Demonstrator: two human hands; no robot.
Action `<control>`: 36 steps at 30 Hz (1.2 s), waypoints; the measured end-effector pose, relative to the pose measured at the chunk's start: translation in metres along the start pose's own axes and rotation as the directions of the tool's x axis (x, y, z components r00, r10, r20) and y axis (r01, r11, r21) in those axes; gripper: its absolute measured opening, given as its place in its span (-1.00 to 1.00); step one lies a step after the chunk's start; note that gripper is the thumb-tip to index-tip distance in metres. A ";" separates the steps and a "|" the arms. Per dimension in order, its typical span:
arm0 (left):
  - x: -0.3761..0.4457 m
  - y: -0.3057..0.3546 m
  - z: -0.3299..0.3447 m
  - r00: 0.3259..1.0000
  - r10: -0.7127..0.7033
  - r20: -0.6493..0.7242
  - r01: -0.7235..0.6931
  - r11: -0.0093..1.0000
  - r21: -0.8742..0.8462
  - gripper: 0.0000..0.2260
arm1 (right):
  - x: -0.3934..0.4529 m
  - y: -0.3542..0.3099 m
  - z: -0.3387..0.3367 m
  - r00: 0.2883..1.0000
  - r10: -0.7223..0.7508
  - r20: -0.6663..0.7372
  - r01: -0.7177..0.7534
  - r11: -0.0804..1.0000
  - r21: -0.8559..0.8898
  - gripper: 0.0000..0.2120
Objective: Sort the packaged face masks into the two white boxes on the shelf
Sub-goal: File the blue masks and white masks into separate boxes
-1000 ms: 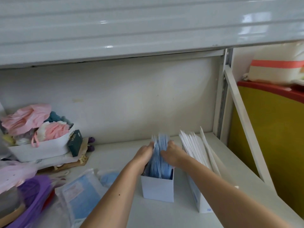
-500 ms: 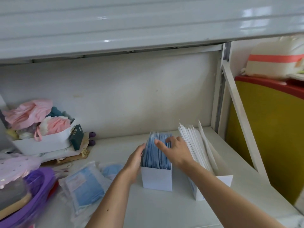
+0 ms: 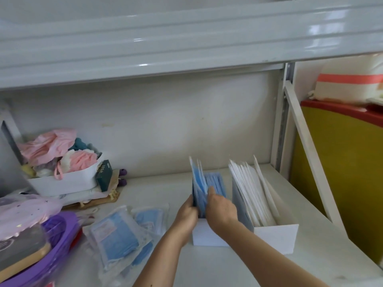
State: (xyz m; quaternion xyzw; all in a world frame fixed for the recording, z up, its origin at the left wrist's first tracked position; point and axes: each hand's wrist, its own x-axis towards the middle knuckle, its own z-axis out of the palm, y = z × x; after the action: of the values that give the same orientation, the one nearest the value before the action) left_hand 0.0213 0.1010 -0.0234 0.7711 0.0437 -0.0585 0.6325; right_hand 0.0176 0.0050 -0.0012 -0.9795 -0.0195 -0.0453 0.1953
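Two white boxes stand side by side on the shelf. The left box holds upright blue packaged masks; the right box holds white packaged masks. My left hand presses against the left side of the blue stack, where a few packets stick up higher. My right hand rests on the stack from the right, fingers among the packets. Loose blue mask packets lie on the shelf to the left.
A white tray with pink and white items stands at the back left, with a dark green box beside it. A purple basket sits at the front left. A shelf post and yellow panel stand right.
The view has shifted, with the boxes now lower in frame. Both hands moved to the near end of the blue stack, and a few packets at its left now stand taller.
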 end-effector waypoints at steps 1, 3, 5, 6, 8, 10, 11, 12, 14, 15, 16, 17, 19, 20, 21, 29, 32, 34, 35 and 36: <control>-0.002 0.001 0.000 1.000 0.013 -0.002 -0.013 1.000 0.002 -0.70 | -0.001 -0.001 0.001 1.000 0.007 0.019 -0.007 1.000 -0.016 -0.62; -0.004 0.002 -0.001 1.000 0.025 -0.016 -0.025 0.999 0.026 -0.71 | -0.001 -0.004 -0.007 0.999 0.036 0.033 -0.036 0.999 -0.005 -0.62; -0.004 0.002 -0.003 0.999 0.033 -0.010 -0.032 0.998 0.047 -0.69 | 0.002 -0.007 -0.016 0.998 0.057 0.029 -0.058 0.998 0.033 -0.50; -0.004 0.003 -0.004 1.000 0.030 -0.008 -0.030 0.998 0.060 -0.69 | 0.005 -0.009 -0.020 0.998 0.059 0.011 -0.060 0.997 0.056 -0.49; -0.002 0.004 -0.004 1.000 0.020 -0.022 -0.018 0.997 0.079 -0.70 | 0.012 -0.010 -0.026 0.998 0.040 -0.043 -0.035 0.993 0.111 -0.60; 0.000 0.005 -0.004 0.999 0.011 -0.032 -0.008 0.996 0.088 -0.68 | 0.020 -0.009 -0.029 0.998 0.026 -0.053 -0.020 0.993 0.114 -0.64; 0.000 0.006 -0.004 0.999 0.009 -0.040 -0.005 0.996 0.089 -0.69 | 0.022 -0.008 -0.029 0.999 0.015 -0.031 -0.012 0.995 0.095 -0.60; 0.001 0.006 -0.004 0.999 0.008 -0.045 -0.004 0.996 0.094 -0.69 | 0.024 -0.006 -0.028 1.000 0.006 0.004 -0.006 0.998 0.066 -0.57; 0.003 0.004 -0.004 0.998 0.016 -0.055 -0.010 0.995 0.098 -0.69 | 0.023 0.000 -0.023 0.997 -0.001 0.072 0.001 1.000 0.005 -0.67; 0.005 0.003 -0.005 0.998 0.025 -0.065 -0.018 0.994 0.104 -0.69 | 0.021 0.003 -0.021 0.995 0.000 0.105 0.004 0.999 -0.037 -0.75; 0.006 0.002 -0.005 0.997 0.038 -0.073 -0.029 0.993 0.115 -0.70 | 0.020 0.005 -0.018 0.992 0.003 0.126 0.007 0.997 -0.074 -0.79; 0.009 0.002 -0.005 0.995 0.048 -0.084 -0.037 0.992 0.124 -0.70 | 0.021 0.007 -0.015 0.991 0.004 0.134 0.009 0.995 -0.095 -0.79; 0.012 0.004 -0.005 0.991 0.080 -0.106 -0.066 0.989 0.131 -0.72 | 0.027 0.011 -0.013 0.995 -0.001 0.095 0.007 0.998 -0.069 -0.76; 0.013 0.007 -0.005 0.987 0.109 -0.119 -0.092 0.986 0.142 -0.73 | 0.031 0.013 -0.013 0.999 -0.011 0.042 0.012 1.000 -0.027 -0.74; 0.016 0.010 -0.004 0.981 0.150 -0.124 -0.128 0.977 0.172 -0.74 | 0.036 0.016 -0.012 0.999 -0.032 -0.022 0.032 0.999 0.008 -0.71; 0.064 0.014 0.004 0.983 0.149 0.108 -0.179 0.636 0.751 -0.58 | 0.049 0.043 0.022 0.951 -0.184 0.249 0.252 0.927 -0.278 -0.49; 0.071 0.011 0.003 0.986 0.120 0.114 -0.160 0.513 0.843 -0.56 | 0.050 0.042 0.019 0.945 -0.170 0.279 0.253 0.921 -0.295 -0.41; 0.074 0.007 0.003 0.982 0.149 0.114 -0.175 0.506 0.845 -0.56 | 0.052 0.040 0.019 0.944 -0.169 0.283 0.253 0.921 -0.296 -0.40; 0.074 0.005 0.003 0.981 0.160 0.115 -0.181 0.507 0.843 -0.55 | 0.052 0.039 0.020 0.943 -0.172 0.283 0.256 0.921 -0.293 -0.40; 0.074 0.003 0.003 0.980 0.163 0.114 -0.183 0.520 0.834 -0.55 | 0.052 0.038 0.021 0.942 -0.175 0.286 0.260 0.921 -0.291 -0.40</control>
State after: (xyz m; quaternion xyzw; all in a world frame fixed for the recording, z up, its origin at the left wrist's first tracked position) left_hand 0.0946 0.0971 -0.0319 0.9793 -0.0732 -0.0172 0.1878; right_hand 0.0731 -0.0208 -0.0303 -0.9874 -0.1461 0.0568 0.0209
